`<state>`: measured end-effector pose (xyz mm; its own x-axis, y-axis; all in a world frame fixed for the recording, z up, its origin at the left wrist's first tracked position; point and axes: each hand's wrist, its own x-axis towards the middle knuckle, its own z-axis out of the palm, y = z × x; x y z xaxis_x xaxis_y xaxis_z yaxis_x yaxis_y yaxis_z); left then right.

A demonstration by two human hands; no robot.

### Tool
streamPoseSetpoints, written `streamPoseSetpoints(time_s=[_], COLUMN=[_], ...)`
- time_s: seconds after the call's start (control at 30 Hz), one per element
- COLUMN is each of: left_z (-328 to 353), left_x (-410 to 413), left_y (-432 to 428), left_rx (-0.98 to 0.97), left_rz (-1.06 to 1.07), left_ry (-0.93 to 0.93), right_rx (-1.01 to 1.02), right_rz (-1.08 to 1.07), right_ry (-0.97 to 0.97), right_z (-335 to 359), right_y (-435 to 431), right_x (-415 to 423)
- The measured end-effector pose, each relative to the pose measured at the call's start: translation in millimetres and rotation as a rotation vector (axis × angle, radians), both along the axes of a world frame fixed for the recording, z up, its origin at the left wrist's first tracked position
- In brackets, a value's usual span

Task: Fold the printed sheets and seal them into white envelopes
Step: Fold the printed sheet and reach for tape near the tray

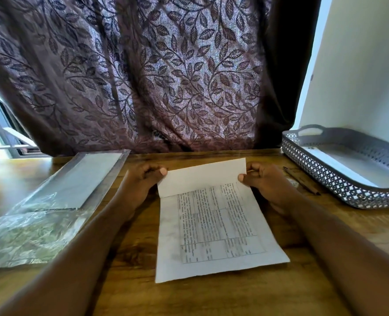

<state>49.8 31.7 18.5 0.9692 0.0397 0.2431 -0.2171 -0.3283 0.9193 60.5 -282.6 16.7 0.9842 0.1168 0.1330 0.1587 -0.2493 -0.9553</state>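
A printed sheet (214, 226) lies on the wooden table in front of me, its far end turned over toward me so the blank back shows as a flap. My left hand (141, 183) pinches the flap's left corner with the thumb on top. My right hand (266, 183) pinches its right corner the same way. A clear plastic pack of white envelopes (52, 201) lies to the left of the sheet, apart from both hands.
A grey lattice tray (339, 185) holding white paper stands at the right, against the wall. A dark pen (300, 181) lies between the tray and my right hand. A leaf-patterned curtain (161, 76) hangs behind the table's far edge.
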Motion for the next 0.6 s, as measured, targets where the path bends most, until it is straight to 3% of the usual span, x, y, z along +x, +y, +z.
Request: streamPoseSetpoints(time_s=[0.07,0.17,0.3,0.6], left_z=[-0.1,0.8,-0.3,0.6], left_x=[-3.6,-6.0,-2.4,-0.8], left_y=[-3.6,-4.6,-2.9,0.7], left_rx=[-0.143,-0.145,-0.148,-0.375], left_rz=[-0.097,-0.200,-0.164,-0.133], left_ry=[0.107,0.134,0.153,0.158], right_rx=[0.096,0.181,0.290,0.373], right_rz=[-0.037,-0.072,-0.064,-0.027], right_ry=[0.019,0.015,0.030,0.098], right_z=[-0.3,1.8,2.1,6.2], right_y=[-2.1,-2.9,0.5,4.1], right_x=[2.0,2.5,1.5,-1.8])
